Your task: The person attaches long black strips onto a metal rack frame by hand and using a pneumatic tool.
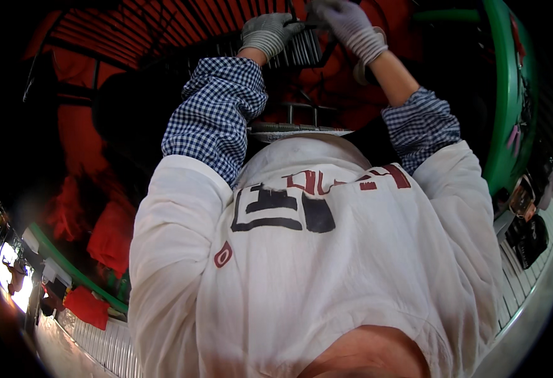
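My left hand (267,34), in a grey knitted glove, is at the top of the view. Its fingers are drawn together at a small dark piece beside a row of grey metal rods (306,49); I cannot make out what they grip. Just right of it is my right hand (347,26), in a pale glove. Motion smears its fingers, and the upper edge cuts off part of them, so any hold is hidden. Both hands are close to the same dark piece, over a red surface (389,82).
A rack of thin black bars (119,38) fans out at the upper left. A thick green curved rim (506,94) runs down the right side. Red cloth (111,236) hangs at the left. Dark small items (531,242) lie on a slatted pale surface at the right.
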The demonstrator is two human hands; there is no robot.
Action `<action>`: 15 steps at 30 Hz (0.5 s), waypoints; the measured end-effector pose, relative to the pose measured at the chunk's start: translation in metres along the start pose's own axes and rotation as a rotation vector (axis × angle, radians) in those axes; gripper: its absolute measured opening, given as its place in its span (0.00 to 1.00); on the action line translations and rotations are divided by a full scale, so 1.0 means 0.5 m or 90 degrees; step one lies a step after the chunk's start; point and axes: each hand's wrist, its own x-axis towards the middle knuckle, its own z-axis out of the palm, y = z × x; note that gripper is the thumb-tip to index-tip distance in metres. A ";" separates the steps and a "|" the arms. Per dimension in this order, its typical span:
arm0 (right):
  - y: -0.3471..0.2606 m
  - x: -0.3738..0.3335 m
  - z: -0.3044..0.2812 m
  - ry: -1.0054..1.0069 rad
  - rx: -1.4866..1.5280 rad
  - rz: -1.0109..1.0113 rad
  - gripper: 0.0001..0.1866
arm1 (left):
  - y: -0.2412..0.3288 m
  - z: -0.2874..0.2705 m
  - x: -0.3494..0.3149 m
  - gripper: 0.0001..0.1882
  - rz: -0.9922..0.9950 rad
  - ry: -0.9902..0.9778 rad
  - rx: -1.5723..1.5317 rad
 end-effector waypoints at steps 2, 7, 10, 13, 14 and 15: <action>0.080 -0.013 0.041 0.131 -0.237 -0.382 0.15 | 0.015 -0.020 -0.002 0.26 -0.042 -0.096 0.034; 0.157 -0.005 0.069 0.056 -0.540 -0.269 0.24 | 0.074 -0.089 0.000 0.22 -0.185 -0.212 -0.010; 0.097 -0.016 0.078 0.010 -0.544 -0.181 0.24 | 0.046 -0.067 -0.015 0.14 -0.172 0.001 -0.056; 0.094 -0.041 0.086 0.028 -0.496 -0.181 0.22 | 0.035 -0.056 -0.016 0.11 -0.072 0.015 -0.011; 0.102 -0.053 0.092 0.062 -0.477 -0.167 0.21 | 0.036 -0.053 -0.016 0.11 -0.070 0.013 -0.011; 0.105 -0.061 0.097 0.097 -0.459 -0.154 0.20 | 0.035 -0.053 -0.015 0.13 -0.064 -0.003 -0.019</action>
